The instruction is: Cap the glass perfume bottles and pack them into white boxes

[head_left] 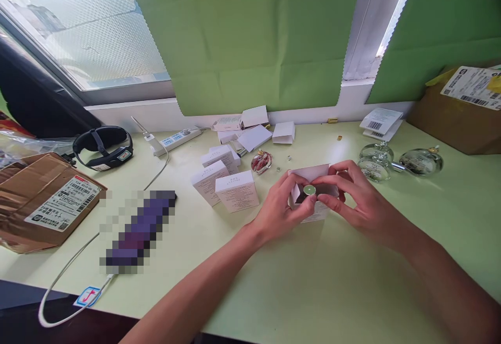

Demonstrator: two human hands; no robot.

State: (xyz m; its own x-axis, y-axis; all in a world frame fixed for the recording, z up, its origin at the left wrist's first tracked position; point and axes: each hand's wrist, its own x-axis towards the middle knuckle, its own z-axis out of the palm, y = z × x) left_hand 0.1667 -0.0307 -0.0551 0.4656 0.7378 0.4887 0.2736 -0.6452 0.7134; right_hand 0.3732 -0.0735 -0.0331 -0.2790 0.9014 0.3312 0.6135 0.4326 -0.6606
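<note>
A small white carton (318, 213) stands with its top flap raised, between my two hands. At its mouth sits a round silver cap (309, 190); whatever is under it is hidden inside. My left hand (282, 204) is closed on the carton's left side, its thumb and index finger beside the cap. From the right, my right hand (358, 198) pinches at the cap with thumb and index finger, the other fingers curled by the carton's right wall. Behind the hands lies a round glass bottle with a reddish look (261, 162).
Several closed white cartons (237, 191) stand left of my hands, with open ones (255, 138) behind. Round glass bottles (420, 162) lie at right. Brown boxes (64, 203) flank the table. A blurred phone (141, 232), cable, power strip (182, 139) and black headset (104, 148) are at left.
</note>
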